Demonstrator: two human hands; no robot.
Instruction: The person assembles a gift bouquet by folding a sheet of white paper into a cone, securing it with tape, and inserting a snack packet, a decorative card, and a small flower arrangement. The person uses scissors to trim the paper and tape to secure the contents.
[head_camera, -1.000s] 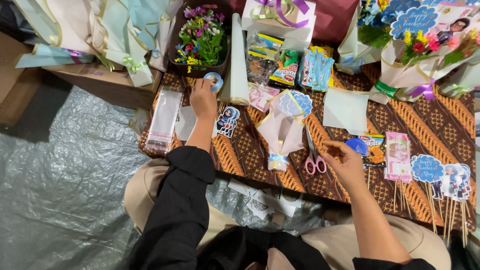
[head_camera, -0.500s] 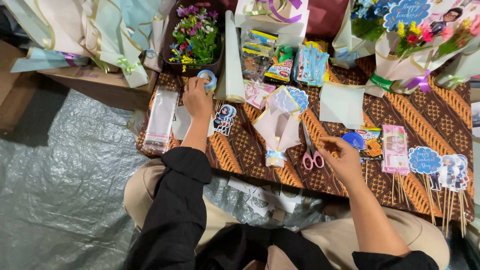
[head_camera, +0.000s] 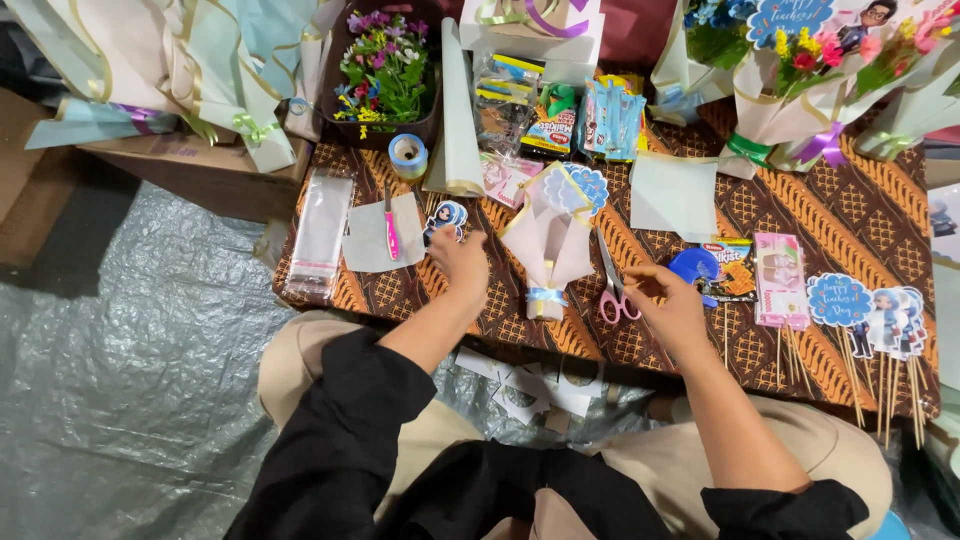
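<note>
My left hand (head_camera: 462, 262) rests knuckles-up on the brown patterned cloth (head_camera: 860, 215), fingers curled, just below a small cartoon figure cutout (head_camera: 447, 214). Whether it holds anything is hidden. A small beige paper-wrapped bouquet (head_camera: 548, 240) with a blue ribbon lies between my hands. My right hand (head_camera: 672, 305) lies to its right, thumb and forefinger pinched together beside the pink-handled scissors (head_camera: 612, 290). Anything between those fingers is too small to see. A blue round piece (head_camera: 694, 266) sits just beyond that hand.
A blue tape roll (head_camera: 407, 153), a pink cutter (head_camera: 391, 228) on grey paper, clear sleeves (head_camera: 318, 235) and a flower tray (head_camera: 385, 65) stand at the left. Snack packs (head_camera: 610, 118), wrapped bouquets (head_camera: 800, 90) and toppers on sticks (head_camera: 870, 310) fill the back and right. Grey plastic sheet (head_camera: 120, 380) covers the floor.
My left hand has pulled back from the blue tape roll toward me and now rests near the figure cutout. My right hand has barely moved.
</note>
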